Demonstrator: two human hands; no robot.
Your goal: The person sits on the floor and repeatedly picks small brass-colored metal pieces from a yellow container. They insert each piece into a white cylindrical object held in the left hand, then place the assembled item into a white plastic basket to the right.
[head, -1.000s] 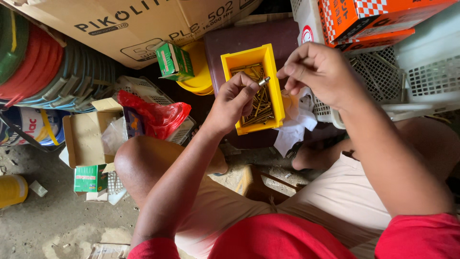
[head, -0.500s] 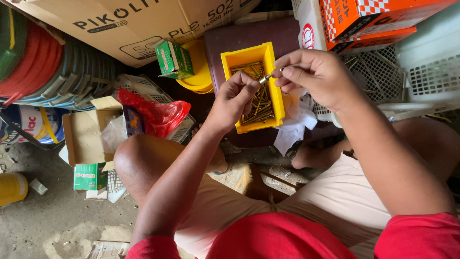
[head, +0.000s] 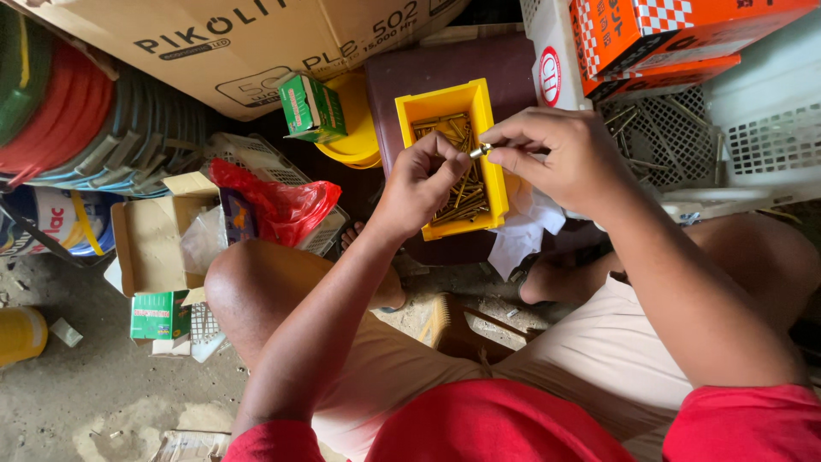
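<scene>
Both hands meet above a yellow parts bin filled with brass-coloured screws. Left hand: fingers curled in narrowly, fingertips pinched together over the bin's middle, just beside the small metal fastener held between the two hands. Right hand: thumb and forefinger closed on the same fastener, remaining fingers loosely bent; the hand hangs over the bin's right wall. The fastener sits between the two sets of fingertips, above the screws, not touching them; its exact kind is too small to tell.

Surroundings, left to right:
- stacked plastic basins, red, green and grey, at far left;
- yellow container on the concrete floor, lower left;
- open cardboard box, with a small green carton just below it;
- large cardboard carton across the top;
- red plastic bag lying in a white perforated basket;
- second green carton, tilted, beside a yellow lid-like item;
- dark maroon stool or box bearing the yellow bin;
- white crumpled paper just right of the bin;
- orange-and-white checked boxes at upper right;
- white latticed crate holding long screws, far right.

The person sits with knees bent, in beige shorts and a red shirt.
</scene>
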